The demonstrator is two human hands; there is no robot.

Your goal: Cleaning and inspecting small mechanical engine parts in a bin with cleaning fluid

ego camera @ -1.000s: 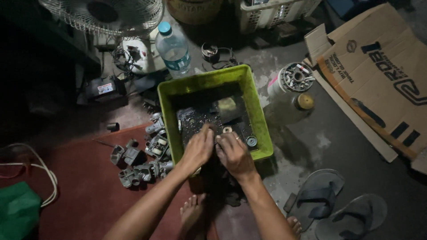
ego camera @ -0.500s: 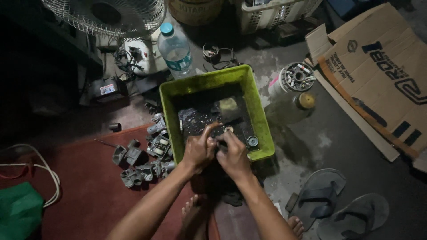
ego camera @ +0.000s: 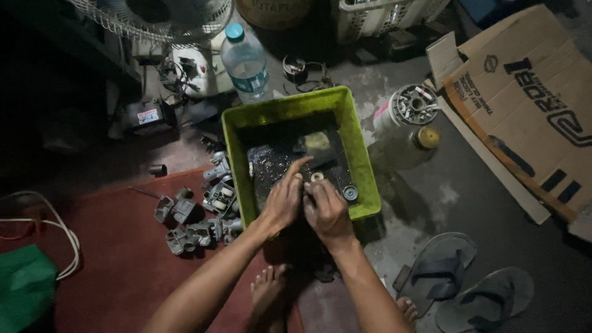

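Both hands are over the near end of a lime-green plastic tub (ego camera: 235, 132) that holds dark liquid and small parts. My left hand (ego camera: 282, 198) and my right hand (ego camera: 325, 208) are pressed together around a small dark part that is mostly hidden between the fingers. A pale round ring (ego camera: 317, 177) and a small round cap (ego camera: 350, 193) lie in the tub just beyond the fingers. A yellowish sponge-like piece (ego camera: 318, 143) rests farther back in the tub.
Several grey metal carburettor-like parts (ego camera: 196, 216) lie on a red mat (ego camera: 117, 265) left of the tub. A water bottle (ego camera: 246, 61), a fan (ego camera: 148, 18), a can of small tools (ego camera: 411, 108), cardboard (ego camera: 524, 105) and two sandals (ego camera: 462, 283) surround it. My bare feet (ego camera: 268, 293) are below.
The hands have stayed over the tub's near end, their fingers working around the small part. The view has shifted slightly.
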